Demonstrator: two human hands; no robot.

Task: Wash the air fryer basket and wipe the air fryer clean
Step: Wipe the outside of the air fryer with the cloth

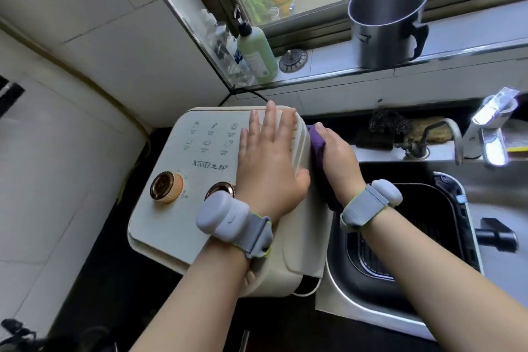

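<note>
Currently the air fryer (200,180) is steadied on the tabletop by the left hand (268,160), spread flat; at its 3 o'clock side a purple cloth (317,143) is gripped by the right hand (337,157). Risk noted: sideways pressure could tip it toward the sink (328,300), where the basket (400,237) sits.

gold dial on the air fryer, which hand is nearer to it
Left. The left hand lies flat on top of the air fryer, just right of the gold dial. The right hand presses a purple cloth against the fryer's far side.
</note>
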